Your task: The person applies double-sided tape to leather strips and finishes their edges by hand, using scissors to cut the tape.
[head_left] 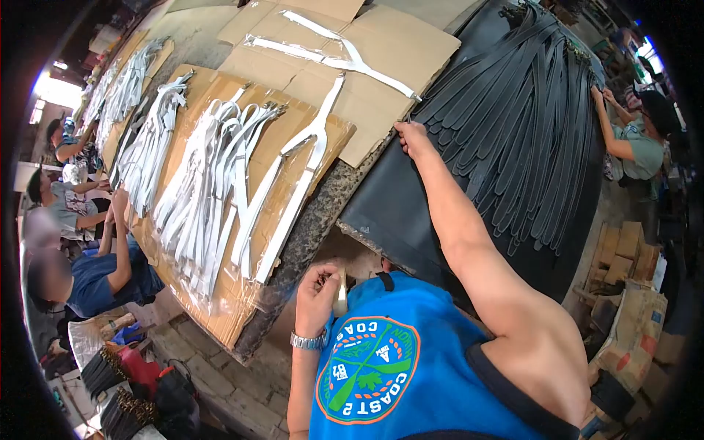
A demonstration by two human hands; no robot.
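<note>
My right hand (413, 139) reaches out over the boundary between the cardboard and the black sheet, its fingers closed in a pinch. What it pinches, if anything, is too small to tell. Just beyond it lies the clip end of a white Y-shaped suspender (359, 64) on the cardboard. Black straps with rounded ends (506, 139) fan out to its right. My left hand (320, 292), with a metal watch on the wrist, is held near my chest, fingers curled round a pale, flat, strip-like piece (341, 292) whose kind I cannot make out.
Another white suspender (315, 136) and a bundle of white straps (202, 191) lie on a cardboard sheet (242, 323) at left. Co-workers stand along the left side; one person (642, 139) handles the black straps at far right. Cartons (631, 330) are stacked at right.
</note>
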